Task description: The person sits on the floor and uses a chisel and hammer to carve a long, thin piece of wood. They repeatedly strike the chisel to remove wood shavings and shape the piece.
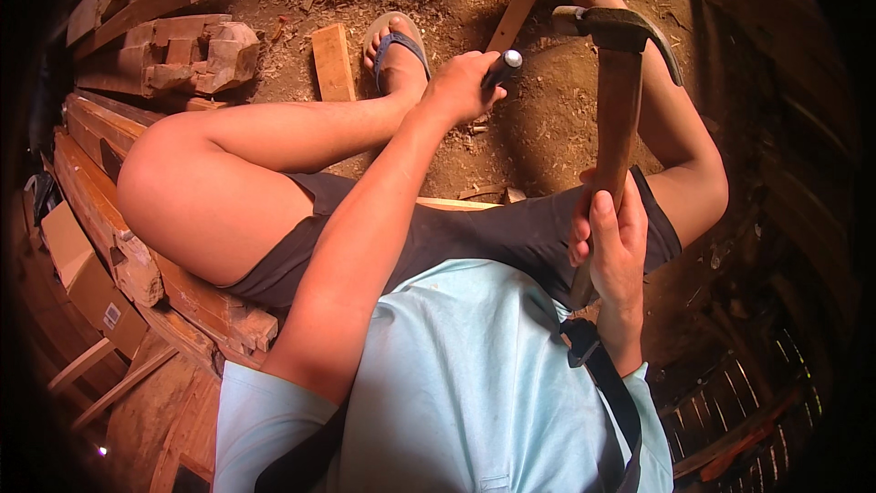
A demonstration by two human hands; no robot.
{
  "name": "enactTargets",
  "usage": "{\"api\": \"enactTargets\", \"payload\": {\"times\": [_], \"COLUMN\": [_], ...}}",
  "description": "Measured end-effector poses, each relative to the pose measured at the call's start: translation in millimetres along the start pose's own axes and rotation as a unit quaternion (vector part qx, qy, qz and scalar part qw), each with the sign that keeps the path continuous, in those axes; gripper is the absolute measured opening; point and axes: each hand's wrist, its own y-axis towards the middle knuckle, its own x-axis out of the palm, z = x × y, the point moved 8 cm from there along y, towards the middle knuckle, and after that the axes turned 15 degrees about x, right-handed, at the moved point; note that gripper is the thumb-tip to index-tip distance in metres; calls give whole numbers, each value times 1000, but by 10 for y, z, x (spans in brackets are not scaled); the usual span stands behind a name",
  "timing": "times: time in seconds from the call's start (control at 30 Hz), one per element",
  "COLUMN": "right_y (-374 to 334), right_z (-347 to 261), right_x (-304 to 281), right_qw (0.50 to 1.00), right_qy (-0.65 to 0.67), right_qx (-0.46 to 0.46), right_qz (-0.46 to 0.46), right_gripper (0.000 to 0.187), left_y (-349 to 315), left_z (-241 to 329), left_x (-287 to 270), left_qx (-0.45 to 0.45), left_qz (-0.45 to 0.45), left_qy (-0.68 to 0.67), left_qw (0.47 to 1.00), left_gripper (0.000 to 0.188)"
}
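Observation:
My left hand (461, 87) is closed round the dark handle of a chisel (511, 59). Its silver striking cap points up toward me; the blade is hidden below the fist. On the right, my right hand (617, 242) grips a hammer (618, 114) low on its wooden handle, thumb along the side. The hammer stands nearly upright in view, its head raised above my right leg. That metal head has a blunt face on the left and a long curved part on the right. Chisel and hammer are apart.
Beyond my left hand a wood strip (520, 5) lies near my right foot. A short wood block (333, 59) rests by my sandalled left foot (400, 59). Notched timbers (173, 55) and a cardboard box (96, 297) are on the left. Wood chips litter the dirt floor (557, 128).

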Motion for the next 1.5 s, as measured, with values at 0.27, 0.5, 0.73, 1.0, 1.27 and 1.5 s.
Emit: {"api": "enactTargets", "payload": {"times": [0.27,0.5,0.73,1.0,1.27,1.5], "right_y": [20,-257,150,-306,203,-229], "right_z": [111,-344,237,-308,126,-421], "right_x": [42,-42,-144,-89,-87,-50], "right_qw": [999,983,968,977,951,957], "right_qy": [-7,-138,-237,-85,-285,-169], "right_qx": [24,-117,-68,-193,-90,-232], "right_qz": [-20,5,52,12,82,53], "right_gripper": [30,45,33,45,28,37], "left_y": [-11,-52,-41,-84,-53,-58], "left_z": [3,-101,0,-27,0,-4], "left_x": [18,44,0,-5,-47,-29], "left_qx": [4,-12,45,48,71,48], "left_qz": [-3,-32,20,17,23,7], "left_qy": [-16,-28,-53,-35,-53,-38], "left_qw": [1000,999,997,998,996,998], "left_gripper": [30,35,29,27,28,28]}}
